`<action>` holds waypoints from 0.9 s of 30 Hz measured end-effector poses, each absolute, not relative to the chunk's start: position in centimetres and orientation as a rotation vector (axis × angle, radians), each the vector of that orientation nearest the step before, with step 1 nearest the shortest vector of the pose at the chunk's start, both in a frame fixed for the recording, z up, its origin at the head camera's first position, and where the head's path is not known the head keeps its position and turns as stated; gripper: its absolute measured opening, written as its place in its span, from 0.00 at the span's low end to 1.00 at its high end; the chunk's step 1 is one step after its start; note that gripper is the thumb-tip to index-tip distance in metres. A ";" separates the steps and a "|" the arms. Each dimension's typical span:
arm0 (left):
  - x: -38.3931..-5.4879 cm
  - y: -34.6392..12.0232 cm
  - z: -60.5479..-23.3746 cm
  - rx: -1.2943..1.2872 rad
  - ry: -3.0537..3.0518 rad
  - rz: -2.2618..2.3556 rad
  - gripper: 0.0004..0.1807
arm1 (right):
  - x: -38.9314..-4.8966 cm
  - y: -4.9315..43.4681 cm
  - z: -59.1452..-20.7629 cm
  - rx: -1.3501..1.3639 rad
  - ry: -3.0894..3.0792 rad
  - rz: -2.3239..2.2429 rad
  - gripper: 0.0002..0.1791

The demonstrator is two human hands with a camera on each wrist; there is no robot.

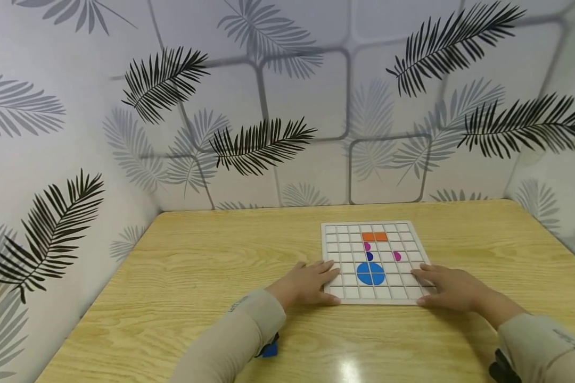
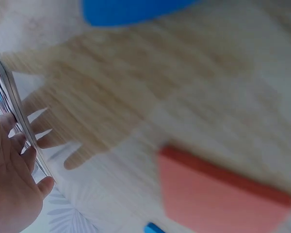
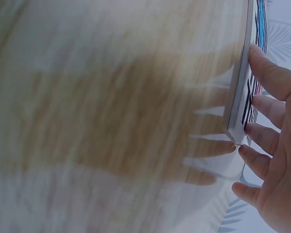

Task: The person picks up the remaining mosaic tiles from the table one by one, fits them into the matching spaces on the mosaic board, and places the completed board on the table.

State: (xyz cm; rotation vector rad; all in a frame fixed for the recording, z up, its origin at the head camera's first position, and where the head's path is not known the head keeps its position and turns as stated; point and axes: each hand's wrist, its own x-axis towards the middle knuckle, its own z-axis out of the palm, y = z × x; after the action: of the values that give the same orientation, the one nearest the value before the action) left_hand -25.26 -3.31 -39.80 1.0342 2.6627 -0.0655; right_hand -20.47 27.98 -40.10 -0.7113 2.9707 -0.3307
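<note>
A flat white gridded board (image 1: 383, 301) lies on the wooden table. My left hand (image 1: 311, 283) rests at its left edge, fingers spread, thumb near the front left corner. On the opposite side my right hand (image 1: 452, 287) touches the right edge, its fingers extended over the rim. Among the squares show two orange squares (image 1: 368, 236), a blue circle (image 1: 364, 267) split by grid lines, a small dark blue piece (image 1: 369, 256) and two magenta pieces (image 1: 397, 256). Both wrist views show the board's side edge (image 3: 236, 97) against loosely extended fingers.
A blue piece (image 1: 270, 349) peeks out beneath the left forearm. In the left wrist view a thick red piece (image 2: 223, 194) lies on the table, with a blue piece (image 2: 136, 9) and a smaller blue one (image 2: 153, 228) around it. A leaf-patterned wall (image 1: 306, 175) stands behind the table.
</note>
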 end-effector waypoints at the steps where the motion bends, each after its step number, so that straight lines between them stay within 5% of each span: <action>1: -25.2 -3.5 -39.8 1.030 2.664 -0.064 0.41 | -20.5 27.9 -40.1 -0.716 2.968 -0.339 0.40; 27: -23.3 -7.8 -40.1 1.016 2.706 -0.014 0.41 | -20.0 25.3 -40.3 -0.797 2.906 -0.476 0.39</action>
State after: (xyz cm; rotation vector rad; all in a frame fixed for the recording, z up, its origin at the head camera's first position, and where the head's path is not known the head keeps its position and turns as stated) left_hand -23.33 -7.80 -40.10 1.0157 2.7061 -0.0138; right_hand -20.00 25.34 -40.28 -0.7974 2.9060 -0.4758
